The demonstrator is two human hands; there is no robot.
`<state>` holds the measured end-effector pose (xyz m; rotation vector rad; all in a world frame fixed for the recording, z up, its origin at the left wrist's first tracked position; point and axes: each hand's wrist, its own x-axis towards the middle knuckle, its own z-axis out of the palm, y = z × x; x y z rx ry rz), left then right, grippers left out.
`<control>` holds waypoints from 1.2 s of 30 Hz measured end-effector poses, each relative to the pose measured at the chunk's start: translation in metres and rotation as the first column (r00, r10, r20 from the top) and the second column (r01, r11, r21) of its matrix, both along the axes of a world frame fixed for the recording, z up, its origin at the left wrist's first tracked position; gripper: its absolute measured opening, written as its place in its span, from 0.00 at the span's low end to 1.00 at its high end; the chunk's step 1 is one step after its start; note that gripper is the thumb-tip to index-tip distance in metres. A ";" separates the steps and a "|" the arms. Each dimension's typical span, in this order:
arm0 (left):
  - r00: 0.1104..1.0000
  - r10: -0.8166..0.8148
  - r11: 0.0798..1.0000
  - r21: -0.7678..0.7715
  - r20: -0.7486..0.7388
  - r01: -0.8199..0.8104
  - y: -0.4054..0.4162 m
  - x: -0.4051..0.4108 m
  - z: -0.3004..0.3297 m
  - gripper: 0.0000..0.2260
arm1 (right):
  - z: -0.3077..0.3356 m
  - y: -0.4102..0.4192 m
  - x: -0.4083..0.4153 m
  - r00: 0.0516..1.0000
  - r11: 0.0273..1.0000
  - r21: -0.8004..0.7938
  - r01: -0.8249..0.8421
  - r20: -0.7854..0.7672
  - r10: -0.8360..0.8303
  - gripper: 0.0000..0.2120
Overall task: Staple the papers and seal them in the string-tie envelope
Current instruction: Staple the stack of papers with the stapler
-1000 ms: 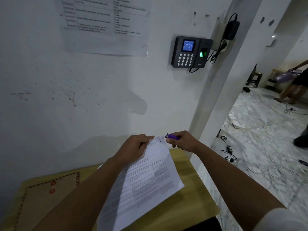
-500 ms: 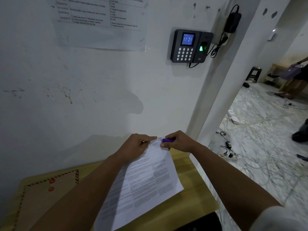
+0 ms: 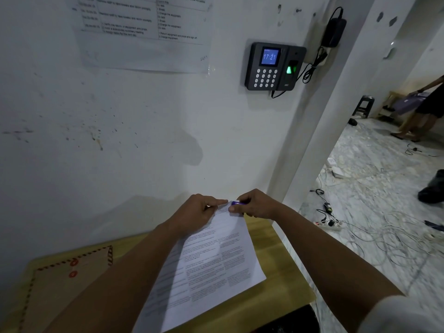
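Right hand (image 3: 255, 205) has slid its purple stapler (image 3: 236, 203) left onto the papers' (image 3: 216, 255) far corner, fingers curled round it. Left hand (image 3: 199, 210) pinches that same corner just beside it. Sheets run lengthwise back toward the body over the worktop (image 3: 283, 258); envelope (image 3: 69, 280) lies flat, far left.

The time "17:21" is being displayed in pale digits on the blue screen of the dark wall terminal (image 3: 274, 66), at about one o'clock from the hands. A printed schedule sheet (image 3: 144, 32) is being shown taped to the wall at eleven o'clock; its table rows are being rendered too blurred for any word to be read with certainty. Columns of fine print are being carried on the papers (image 3: 211, 267) at six o'clock, none of it legible.
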<state>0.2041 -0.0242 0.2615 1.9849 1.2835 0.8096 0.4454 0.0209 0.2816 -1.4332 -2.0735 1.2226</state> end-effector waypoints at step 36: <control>0.997 -0.022 0.999 -0.036 -0.071 0.020 -0.016 -0.046 -0.040 0.16 | -0.027 -0.050 -0.040 0.987 0.943 -0.300 0.141 -0.029 -0.157 0.22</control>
